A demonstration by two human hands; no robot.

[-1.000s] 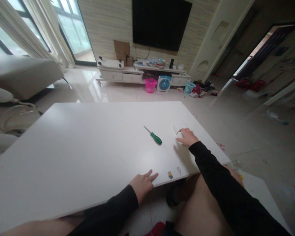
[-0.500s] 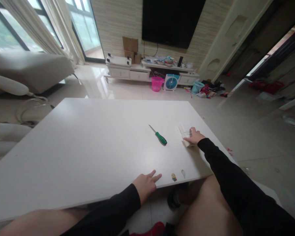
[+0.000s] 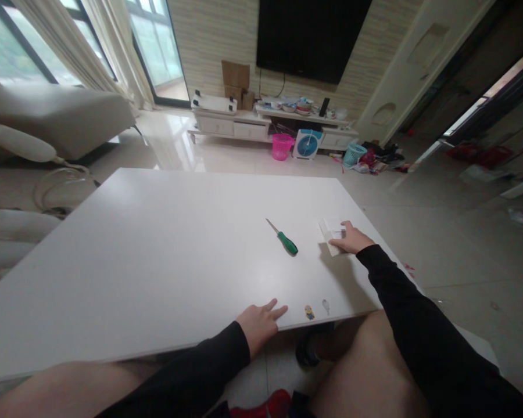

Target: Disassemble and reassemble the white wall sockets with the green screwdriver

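Note:
My right hand (image 3: 351,238) is near the table's right edge, its thumb and fingers closed around a small white box-like object (image 3: 329,227). The hand covers part of that object, so its exact kind is hidden. To its left on the white table (image 3: 157,244) lies a screwdriver (image 3: 287,243) with a green handle, its shaft slanting away from me. My left hand (image 3: 258,326) rests at the near edge with its fingers spread, holding nothing. Right of those fingers are a small yellow-and-blue cartoon sticker (image 3: 309,312) and a pale sticker-like piece (image 3: 326,306).
My legs are under the near edge of the table. Beyond the far edge stand a pink basket (image 3: 281,147), a blue-and-white fan (image 3: 307,144) and a light-blue basket (image 3: 354,154), before a low white cabinet (image 3: 215,125). A sofa (image 3: 56,116) is at the left.
The camera view has shifted slightly. My right hand has turned a little with the white object, and the shadow below it shows more. My left hand and the screwdriver stay in place.

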